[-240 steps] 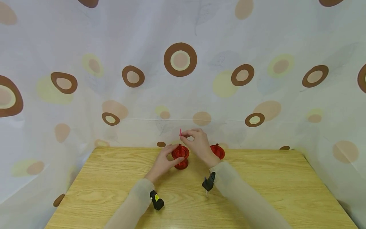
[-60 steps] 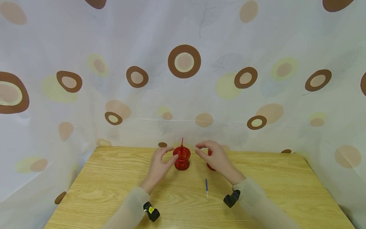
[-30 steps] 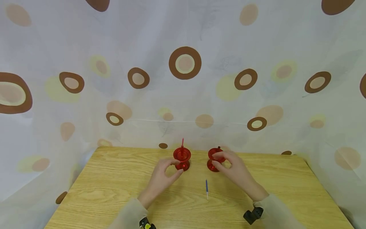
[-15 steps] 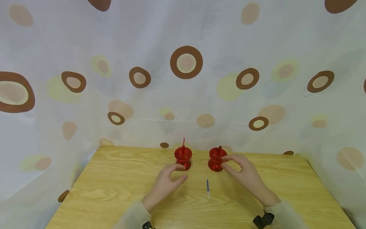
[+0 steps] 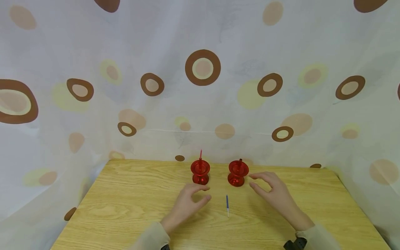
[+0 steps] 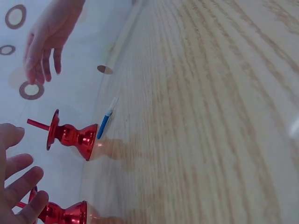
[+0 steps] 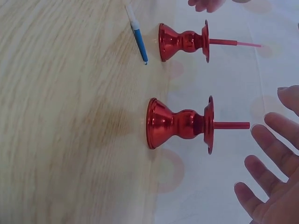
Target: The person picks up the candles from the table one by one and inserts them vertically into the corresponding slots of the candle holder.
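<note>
Head view: left hand and right hand both loose, holding nothing, near two red candle holders on table; wrist views: holders upright, look rigid, light, tippy, so grip the waist, blue candle lying beside.

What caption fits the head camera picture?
Two open hands hover near two red candle holders and a blue candle.

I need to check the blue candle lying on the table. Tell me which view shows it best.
The right wrist view: the blue candle lies close, sharp and unblocked. The head view shows it small; the left wrist view shows it at the table edge.
</note>
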`<action>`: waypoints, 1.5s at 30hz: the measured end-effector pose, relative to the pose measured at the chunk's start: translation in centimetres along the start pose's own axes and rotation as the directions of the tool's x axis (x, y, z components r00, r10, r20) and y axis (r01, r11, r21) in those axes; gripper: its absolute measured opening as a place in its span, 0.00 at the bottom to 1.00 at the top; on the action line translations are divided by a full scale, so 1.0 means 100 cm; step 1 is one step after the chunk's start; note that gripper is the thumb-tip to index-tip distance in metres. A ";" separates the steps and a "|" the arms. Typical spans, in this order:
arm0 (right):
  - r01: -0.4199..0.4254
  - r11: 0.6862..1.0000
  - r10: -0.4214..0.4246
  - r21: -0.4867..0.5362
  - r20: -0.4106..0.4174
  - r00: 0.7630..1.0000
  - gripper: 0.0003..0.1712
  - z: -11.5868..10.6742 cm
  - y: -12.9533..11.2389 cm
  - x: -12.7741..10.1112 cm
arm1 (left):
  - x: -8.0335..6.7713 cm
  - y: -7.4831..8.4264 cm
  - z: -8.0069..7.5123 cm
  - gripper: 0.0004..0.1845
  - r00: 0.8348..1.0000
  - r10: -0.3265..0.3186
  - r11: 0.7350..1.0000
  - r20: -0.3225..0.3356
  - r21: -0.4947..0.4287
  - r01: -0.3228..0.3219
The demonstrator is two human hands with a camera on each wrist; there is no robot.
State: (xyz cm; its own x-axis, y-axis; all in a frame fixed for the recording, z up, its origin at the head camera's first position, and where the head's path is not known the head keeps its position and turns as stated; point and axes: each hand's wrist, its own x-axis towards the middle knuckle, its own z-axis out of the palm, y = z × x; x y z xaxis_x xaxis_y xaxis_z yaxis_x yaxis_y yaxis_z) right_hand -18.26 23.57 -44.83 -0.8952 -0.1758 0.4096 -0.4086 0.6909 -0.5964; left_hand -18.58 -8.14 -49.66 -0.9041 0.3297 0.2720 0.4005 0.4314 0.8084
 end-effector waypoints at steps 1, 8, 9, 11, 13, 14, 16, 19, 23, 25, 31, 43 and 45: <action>0.004 1.000 -0.004 -0.002 -0.008 1.000 0.14 -0.001 0.001 -0.001 | 0.000 0.000 0.002 0.19 1.000 -0.010 1.000 0.009 -0.005 0.010; 0.009 1.000 -0.010 -0.022 -0.026 1.000 0.14 -0.001 0.007 -0.008 | -0.002 0.000 0.016 0.20 0.999 -0.019 1.000 0.031 0.016 0.019; 0.010 1.000 -0.011 -0.022 -0.026 1.000 0.14 -0.001 0.008 -0.008 | -0.002 0.000 0.018 0.20 0.999 -0.015 1.000 0.030 0.020 0.015; 0.012 1.000 -0.013 -0.024 -0.032 0.999 0.14 0.000 0.009 -0.008 | -0.003 0.000 0.021 0.19 1.000 -0.009 1.000 0.027 0.027 0.008; 0.018 1.000 -0.019 -0.018 -0.040 0.999 0.14 0.001 0.009 -0.008 | -0.004 0.000 0.025 0.19 1.000 -0.001 0.999 0.021 0.043 0.000; 0.021 1.000 -0.022 -0.017 -0.044 0.999 0.14 0.001 0.009 -0.008 | -0.004 0.001 0.026 0.18 1.000 0.004 0.999 0.018 0.051 -0.005; 0.030 0.999 -0.031 -0.015 -0.051 0.998 0.14 0.003 0.010 -0.007 | -0.004 0.001 0.029 0.17 1.000 0.015 0.997 0.009 0.075 -0.015; 0.030 0.999 -0.031 -0.014 -0.054 0.998 0.14 0.005 0.010 -0.005 | -0.004 0.004 0.033 0.16 1.000 0.010 0.995 0.004 0.103 -0.010; 0.003 1.000 -0.003 -0.002 -0.055 0.999 0.14 0.006 0.011 -0.001 | -0.002 0.008 0.040 0.16 1.000 -0.018 0.990 0.005 0.138 0.017; -0.010 1.000 0.011 0.014 -0.055 0.998 0.14 0.006 0.012 0.002 | -0.001 0.010 0.043 0.16 0.999 -0.032 0.988 -0.003 0.152 0.033; -0.021 0.999 0.023 0.048 -0.042 0.999 0.15 0.010 0.020 0.012 | 0.003 0.013 0.051 0.14 0.998 -0.051 0.977 -0.037 0.205 0.058; -0.071 0.995 0.072 0.071 -0.011 0.997 0.18 0.018 0.035 0.024 | 0.010 0.013 0.059 0.10 0.996 -0.086 0.966 -0.011 0.243 0.086; -0.077 0.994 0.077 0.074 -0.007 0.997 0.18 0.017 0.036 0.027 | 0.011 0.013 0.060 0.09 0.996 -0.089 0.961 -0.009 0.262 0.089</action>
State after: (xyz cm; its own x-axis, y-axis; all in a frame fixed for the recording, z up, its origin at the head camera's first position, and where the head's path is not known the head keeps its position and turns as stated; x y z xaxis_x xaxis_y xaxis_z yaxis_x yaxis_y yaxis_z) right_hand -22.44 24.38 -47.11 -0.9229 -0.1171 0.3669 -0.3507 0.6488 -0.6753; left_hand -18.19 -2.16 -51.43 -0.9375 0.2824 0.2032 0.3439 0.6635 0.6644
